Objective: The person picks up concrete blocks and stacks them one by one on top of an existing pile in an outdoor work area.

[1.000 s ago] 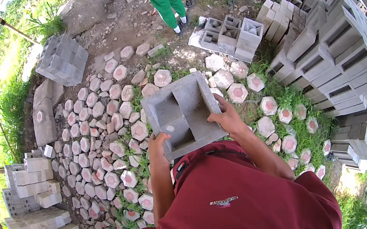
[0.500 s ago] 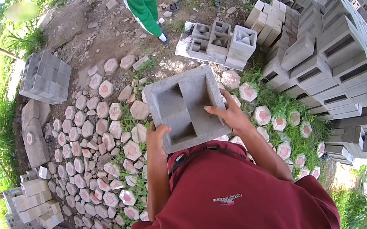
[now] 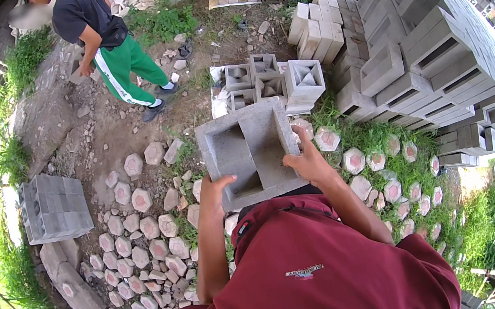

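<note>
The block (image 3: 252,152), a grey hollow concrete unit with two open cells, is off the ground and carried at chest height in front of the person's red shirt (image 3: 310,275). The cells face up toward the camera. The left hand (image 3: 214,193) grasps the block at its near left corner, with the fingers curled over the edge into the left cell. The right hand (image 3: 307,161) grasps the near right edge, thumb on top and fingers against the side wall. Both grips are closed on the block and none of its weight rests on anything else.

Progress, as a judgement: the lift is done and the carry is in hand; setting the block down is not yet done, and no landing spot can be identified.

The surface below is bare earth with patches of grass. Hexagonal pavers (image 3: 143,237), grey with pinkish tops, lie spread across it to the left and right of the person. Decorative vent blocks (image 3: 274,81) stand just beyond the carried block. Tall stacks (image 3: 439,50) of the same grey blocks fill the right side and the far edge. A smaller stack (image 3: 54,206) stands well apart on the left. A second person (image 3: 104,41), in a dark top and green trousers, stands bent over on the dirt at the upper left, well clear of the block. The site is outdoors in full sun.
</note>
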